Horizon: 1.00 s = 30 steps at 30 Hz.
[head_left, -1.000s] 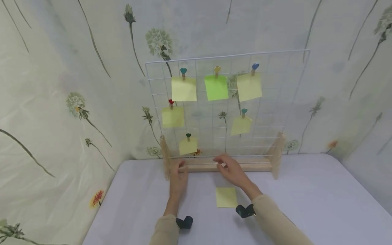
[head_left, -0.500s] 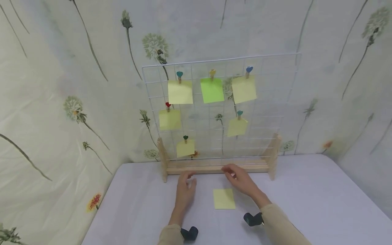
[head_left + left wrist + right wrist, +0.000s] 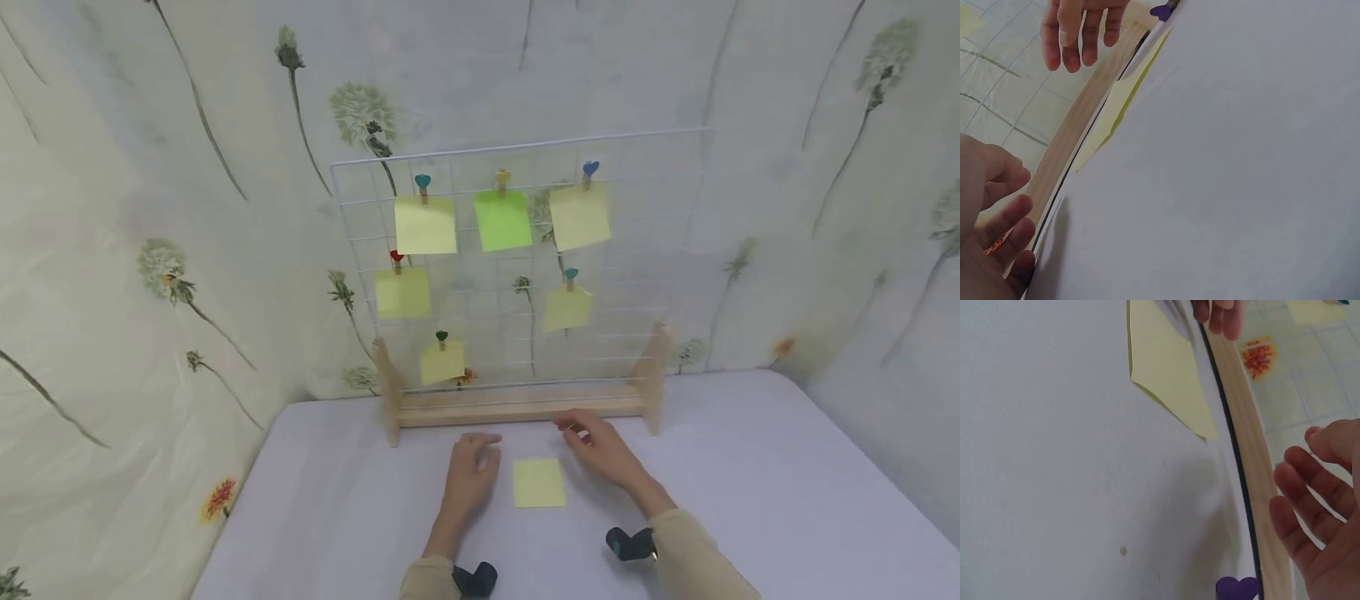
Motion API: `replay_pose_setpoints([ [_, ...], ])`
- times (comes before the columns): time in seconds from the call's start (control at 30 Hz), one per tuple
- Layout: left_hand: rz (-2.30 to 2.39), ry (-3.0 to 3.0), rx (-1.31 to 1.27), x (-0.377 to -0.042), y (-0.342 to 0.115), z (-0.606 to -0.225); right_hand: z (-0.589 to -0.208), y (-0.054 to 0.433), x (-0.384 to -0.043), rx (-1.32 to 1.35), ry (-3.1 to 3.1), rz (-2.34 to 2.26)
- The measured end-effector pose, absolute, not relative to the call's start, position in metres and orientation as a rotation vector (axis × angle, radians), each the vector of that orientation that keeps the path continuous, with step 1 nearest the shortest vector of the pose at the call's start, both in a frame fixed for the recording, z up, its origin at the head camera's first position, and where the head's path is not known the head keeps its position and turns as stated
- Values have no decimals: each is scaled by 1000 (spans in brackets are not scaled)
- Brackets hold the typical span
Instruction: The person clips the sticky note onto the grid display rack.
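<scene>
A yellow sticky note (image 3: pixel 538 483) lies on the white table between my two hands, with one edge lifted in the wrist views. My left hand (image 3: pixel 471 475) hovers left of it, fingers loosely bent and holding nothing. On the other side, my right hand (image 3: pixel 600 450) is just in front of the stand's wooden bar, its fingers relaxed and nothing between them. A clothespin with a purple heart (image 3: pixel 1237 589) appears at the bottom of the right wrist view, near the right hand; in the head view it is hidden.
A white wire grid (image 3: pixel 480 333) stands on a wooden base (image 3: pixel 517 412) at the table's back. Heart clothespins hold several notes on it, including a green note (image 3: pixel 502 221) in the top row. A flower-printed curtain (image 3: pixel 225 275) hangs behind.
Both hands have drawn back from the grid's base toward the table note and shifted right against the grid. The head view has turned slightly right. The clipped notes stay as they were.
</scene>
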State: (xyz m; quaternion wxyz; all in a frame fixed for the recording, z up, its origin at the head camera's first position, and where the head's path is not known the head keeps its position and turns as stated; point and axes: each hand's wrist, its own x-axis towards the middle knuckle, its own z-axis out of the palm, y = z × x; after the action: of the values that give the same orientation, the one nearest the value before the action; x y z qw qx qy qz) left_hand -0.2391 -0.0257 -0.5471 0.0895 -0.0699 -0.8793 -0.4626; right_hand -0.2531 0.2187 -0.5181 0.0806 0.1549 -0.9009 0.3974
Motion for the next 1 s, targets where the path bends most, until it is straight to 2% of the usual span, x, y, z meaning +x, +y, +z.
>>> replay_pose_setpoints([
  [0.33,-1140,-2710,-340,-230,-20,-549,-528,235,-243,319,-2742,1244],
  [1.0,-839,-2767,-552,-223,-19,-552,-537,270,-233,198,-2725,1304],
])
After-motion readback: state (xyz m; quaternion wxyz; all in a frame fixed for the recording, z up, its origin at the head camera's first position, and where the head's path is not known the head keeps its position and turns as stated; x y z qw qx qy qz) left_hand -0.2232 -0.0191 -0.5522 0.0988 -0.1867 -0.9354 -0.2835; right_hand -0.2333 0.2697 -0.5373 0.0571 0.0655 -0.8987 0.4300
